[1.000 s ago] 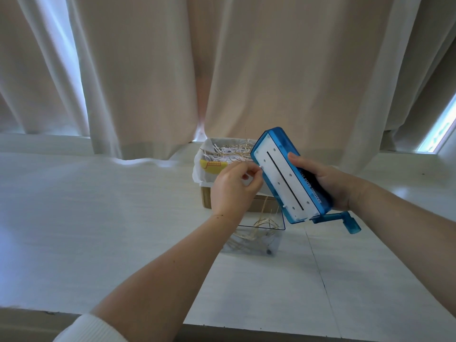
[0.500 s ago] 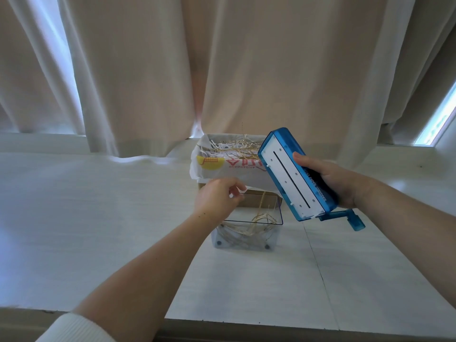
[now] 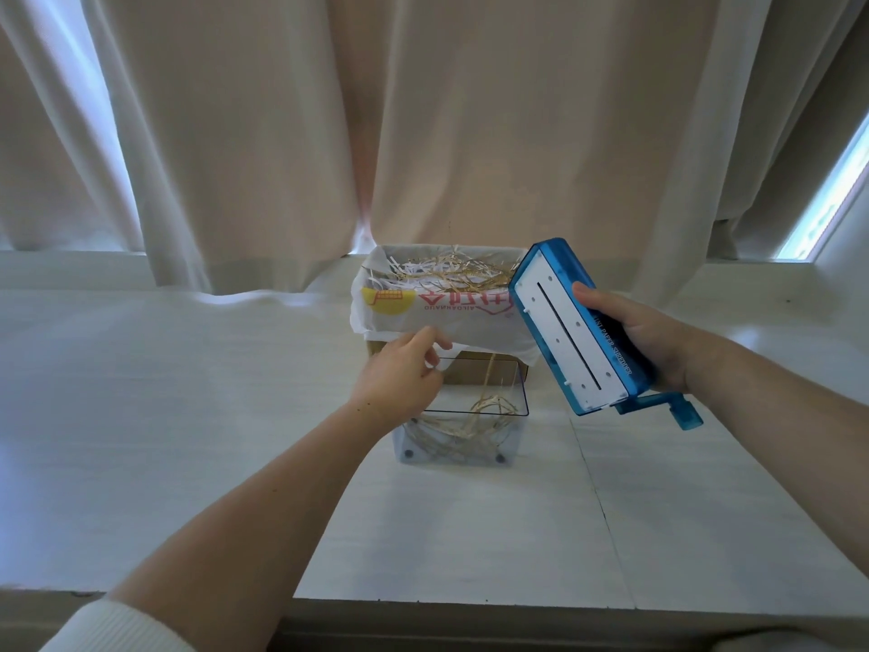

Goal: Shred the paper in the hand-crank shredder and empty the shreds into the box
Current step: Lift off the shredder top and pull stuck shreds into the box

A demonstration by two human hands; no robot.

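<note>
A person stands at a white table (image 3: 188,416). The right hand (image 3: 649,341) grips the blue shredder top (image 3: 580,324), lifted off and tilted, its crank (image 3: 677,411) hanging low. The left hand (image 3: 399,374) hovers at the rim of the clear bin (image 3: 470,430), fingers (image 3: 435,341) loosely curled, holding nothing. Tan shreds (image 3: 470,421) lie inside the bin, just right of those fingers. Behind it, touching, sits the bag-lined box (image 3: 423,303) near the table's far edge. Emptying appears under way; next, the left hand likely must grasp the bin and tip it into the box.
</note>
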